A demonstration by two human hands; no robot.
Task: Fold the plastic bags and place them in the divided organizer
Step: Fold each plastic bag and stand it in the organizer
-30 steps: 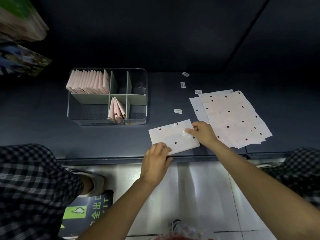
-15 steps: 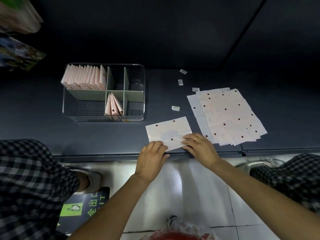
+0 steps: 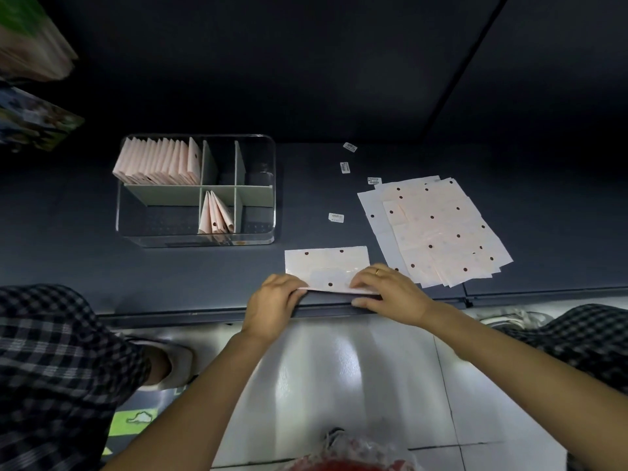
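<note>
Bag in work: we are looking at a pale plastic bag (image 3: 326,263) with dark dots, lying flat at the near edge of the dark shelf (image 3: 85,266), its near strip turned up and over onto itself.
Left hand: our left hand (image 3: 272,302) is pinching the left end of the turned-up strip, with the fingers curled round the bag's near edge at the shelf's lip.
Right hand: our right hand (image 3: 390,290) is gripping the right end of the same strip, fingers lying over the top of the fold and the thumb sitting under the edge; a ring (image 3: 378,271) is showing on one finger.
Unfolded stack: a loose pile of flat bags (image 3: 438,229) is lying just to the right of the bag in work, the sheets overlapping and fanned slightly.
Organizer: the clear divided organizer (image 3: 261,237) is standing on the shelf to the left of and behind the hands, well apart from them.
Back-left compartment: a tight row of folded bags (image 3: 159,163) is standing on edge there, filling it.
Front-middle compartment: a few more folded bags (image 3: 215,214) are leaning against each other in this one.
Small labels: four little white stickers (image 3: 336,217) are lying scattered on the shelf between the organizer and the flat pile.
Below the shelf: we are seeing checked trousers (image 3: 51,368) on both sides and a glossy tiled floor (image 3: 339,385) under our arms.
</note>
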